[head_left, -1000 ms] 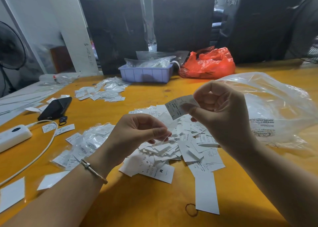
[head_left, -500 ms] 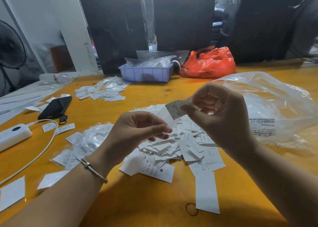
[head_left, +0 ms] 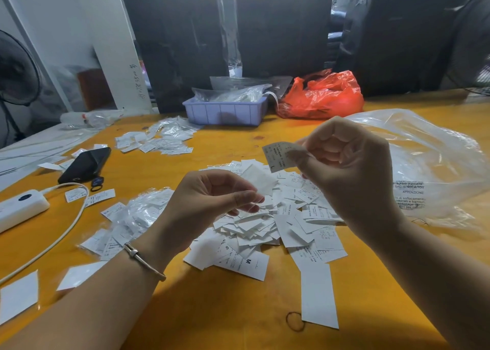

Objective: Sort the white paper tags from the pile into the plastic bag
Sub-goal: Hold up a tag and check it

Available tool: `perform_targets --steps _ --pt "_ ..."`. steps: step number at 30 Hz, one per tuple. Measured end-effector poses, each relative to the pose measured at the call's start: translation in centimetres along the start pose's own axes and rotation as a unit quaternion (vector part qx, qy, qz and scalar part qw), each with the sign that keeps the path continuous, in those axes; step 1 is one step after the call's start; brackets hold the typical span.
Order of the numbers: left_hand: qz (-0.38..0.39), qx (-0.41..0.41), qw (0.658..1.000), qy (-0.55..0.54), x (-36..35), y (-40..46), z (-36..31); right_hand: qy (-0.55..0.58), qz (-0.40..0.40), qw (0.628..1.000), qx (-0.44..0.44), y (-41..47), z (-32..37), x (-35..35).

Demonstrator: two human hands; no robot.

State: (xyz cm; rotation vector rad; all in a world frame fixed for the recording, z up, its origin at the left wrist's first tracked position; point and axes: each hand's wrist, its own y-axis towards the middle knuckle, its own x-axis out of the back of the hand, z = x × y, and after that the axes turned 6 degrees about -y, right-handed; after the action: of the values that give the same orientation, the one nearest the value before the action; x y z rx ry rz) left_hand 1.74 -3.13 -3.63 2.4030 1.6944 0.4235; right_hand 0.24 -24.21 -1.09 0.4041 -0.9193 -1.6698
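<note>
Right hand (head_left: 347,169) pinching one printed tag (head_left: 278,155) above the pile of white tags (head_left: 278,222), left hand (head_left: 209,204) hovering loosely curled and holding nothing over the pile's left edge, clear plastic bag (head_left: 424,164) lying right of the pile on the yellow tabletop (head_left: 225,310)

White tag pile (head_left: 267,225) beside clear plastic bag (head_left: 429,164).
</note>
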Motion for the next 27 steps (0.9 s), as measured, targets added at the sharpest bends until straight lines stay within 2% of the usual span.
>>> perform_targets --steps 11,19,24,27 --pt "-0.008 -0.009 1.000 0.002 -0.01 0.08 0.00 0.001 0.053 0.999 0.001 -0.52 -0.14 -0.71" --pt "-0.004 -0.003 1.000 0.002 0.01 0.00 -0.03 -0.040 0.103 0.994 0.016 -0.70 -0.55 -0.96" --pt "-0.002 0.000 1.000 0.008 -0.05 0.00 -0.05 0.003 0.059 0.998 -0.015 -0.38 -0.58 -0.57" --pt "-0.011 -0.008 1.000 0.006 -0.03 0.07 0.00 -0.036 0.040 0.998 -0.022 -0.07 -0.89 -0.17"
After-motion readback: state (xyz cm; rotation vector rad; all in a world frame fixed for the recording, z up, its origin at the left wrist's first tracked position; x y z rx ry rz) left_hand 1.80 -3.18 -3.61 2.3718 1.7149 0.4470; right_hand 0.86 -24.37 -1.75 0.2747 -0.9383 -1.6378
